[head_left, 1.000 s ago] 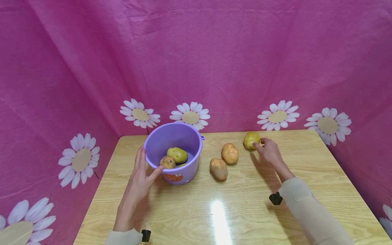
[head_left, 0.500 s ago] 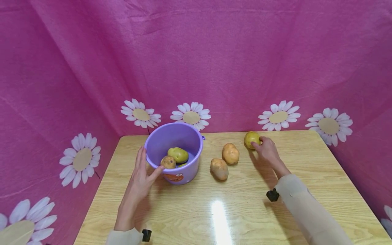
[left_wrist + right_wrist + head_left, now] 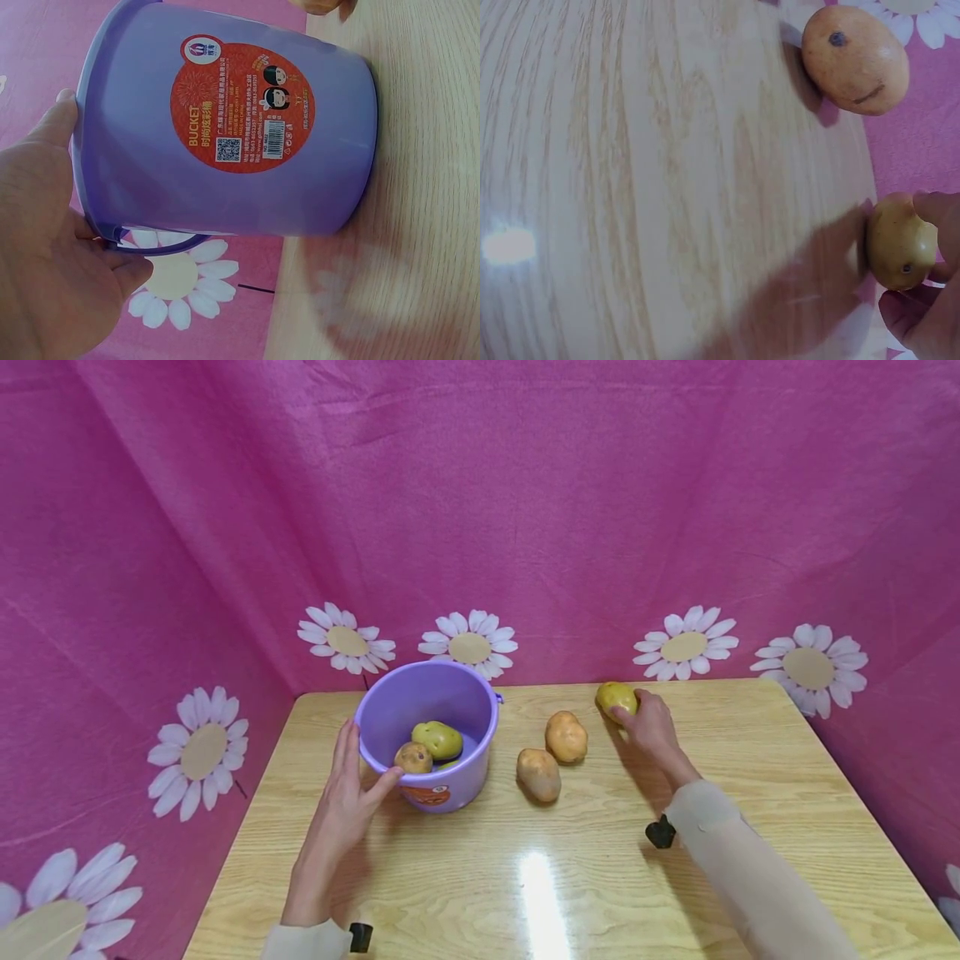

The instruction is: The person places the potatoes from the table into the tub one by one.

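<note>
A purple plastic bucket (image 3: 453, 781) stands on the left part of the table with several potatoes inside, among them a yellow-green potato (image 3: 438, 739) and a brown one (image 3: 413, 758). My left hand (image 3: 341, 802) rests on its near left rim, thumb and fingers spread and fairly straight. In the left wrist view the fingers lie by the bucket's handle (image 3: 176, 246). At the table's back, my right hand (image 3: 652, 724) pinches a yellow-green potato (image 3: 900, 240) between thumb and fingers. Part of that potato is hidden behind the hand.
Two light brown potatoes lie on the table between bucket and right hand: a rear potato (image 3: 566, 737) and a nearer potato (image 3: 538, 775). A pink curtain (image 3: 570, 527) with daisies hangs right behind the wooden table (image 3: 465, 877).
My right hand has closed in on the yellow-green potato at the back and now pinches it; the potato has turned slightly. The left hand and the bucket have stayed put.
</note>
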Motion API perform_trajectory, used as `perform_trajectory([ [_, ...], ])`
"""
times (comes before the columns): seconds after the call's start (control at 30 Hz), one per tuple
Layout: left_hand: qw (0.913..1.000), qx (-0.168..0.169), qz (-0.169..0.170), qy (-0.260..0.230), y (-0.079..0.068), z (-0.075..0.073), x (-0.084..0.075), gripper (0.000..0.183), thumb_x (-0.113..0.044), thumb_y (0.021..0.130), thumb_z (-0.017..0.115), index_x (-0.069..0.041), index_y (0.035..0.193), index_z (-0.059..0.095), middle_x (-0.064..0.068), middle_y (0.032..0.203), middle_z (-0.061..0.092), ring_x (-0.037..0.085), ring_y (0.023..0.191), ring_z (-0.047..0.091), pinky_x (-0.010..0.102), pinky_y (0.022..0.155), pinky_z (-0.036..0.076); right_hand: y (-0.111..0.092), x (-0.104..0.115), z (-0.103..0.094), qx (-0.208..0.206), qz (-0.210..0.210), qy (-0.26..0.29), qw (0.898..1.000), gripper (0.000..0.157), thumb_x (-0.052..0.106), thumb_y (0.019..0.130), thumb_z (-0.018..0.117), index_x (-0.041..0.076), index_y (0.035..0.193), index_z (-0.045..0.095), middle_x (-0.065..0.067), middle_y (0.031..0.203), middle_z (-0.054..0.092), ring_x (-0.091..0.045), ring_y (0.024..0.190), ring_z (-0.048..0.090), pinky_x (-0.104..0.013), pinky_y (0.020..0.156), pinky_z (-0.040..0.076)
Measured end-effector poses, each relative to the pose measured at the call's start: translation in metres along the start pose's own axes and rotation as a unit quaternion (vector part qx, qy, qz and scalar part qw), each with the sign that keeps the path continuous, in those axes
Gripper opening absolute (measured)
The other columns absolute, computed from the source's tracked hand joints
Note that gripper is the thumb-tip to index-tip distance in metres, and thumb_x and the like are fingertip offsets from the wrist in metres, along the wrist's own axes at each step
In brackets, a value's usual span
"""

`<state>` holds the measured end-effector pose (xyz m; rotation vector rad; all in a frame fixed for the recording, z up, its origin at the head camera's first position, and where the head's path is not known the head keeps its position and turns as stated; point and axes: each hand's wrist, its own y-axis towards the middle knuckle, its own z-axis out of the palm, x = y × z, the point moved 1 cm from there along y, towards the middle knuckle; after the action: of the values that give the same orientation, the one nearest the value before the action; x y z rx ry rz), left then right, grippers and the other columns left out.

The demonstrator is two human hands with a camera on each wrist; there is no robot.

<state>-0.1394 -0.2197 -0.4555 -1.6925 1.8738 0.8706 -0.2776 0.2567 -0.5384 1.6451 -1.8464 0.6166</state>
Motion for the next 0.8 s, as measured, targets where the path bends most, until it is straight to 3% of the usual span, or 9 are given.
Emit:
perform_trajectory([
  [0.37, 1.0000, -0.002, 0.003, -0.004, 0.000, 0.000, 0.001, 0.097, -0.044, 0.099, 0.068, -0.014, 0.167, 0.006, 0.009, 0.173, 0.004, 0.041, 0.153, 0.023, 0.065, 0.117, 0.026, 0.003, -0.009, 0.013, -0.036, -0.010, -0.009, 0.999, 0.071, 0.027, 0.097, 0.071, -0.018, 0.144, 0.041, -0.040, 0.130, 0.053, -0.052, 0.119, 0.052, -0.061, 0.104, 0.043],
  [0.57, 1.0000, -0.002, 0.002, -0.001, 0.000, 0.000, 0.001, 0.098, -0.048, 0.099, 0.067, -0.014, 0.167, 0.005, 0.009, 0.173, 0.004, 0.041, 0.152, 0.023, 0.065, 0.117, 0.027, 0.002, -0.011, 0.016, -0.047, -0.014, -0.009, 0.999, 0.064, 0.026, 0.096, 0.072, -0.014, 0.140, 0.046, -0.034, 0.120, 0.058, -0.046, 0.108, 0.056, -0.059, 0.094, 0.046],
  [0.8, 1.0000, -0.002, 0.000, -0.003, 0.000, 0.000, 0.000, 0.097, -0.040, 0.099, 0.070, -0.013, 0.167, 0.006, 0.009, 0.173, 0.004, 0.041, 0.152, 0.023, 0.064, 0.117, 0.026, 0.005, -0.016, 0.022, -0.069, -0.032, -0.019, 0.997, 0.059, 0.024, 0.093, 0.076, -0.011, 0.134, 0.051, -0.030, 0.113, 0.060, -0.044, 0.102, 0.057, -0.058, 0.089, 0.047],
])
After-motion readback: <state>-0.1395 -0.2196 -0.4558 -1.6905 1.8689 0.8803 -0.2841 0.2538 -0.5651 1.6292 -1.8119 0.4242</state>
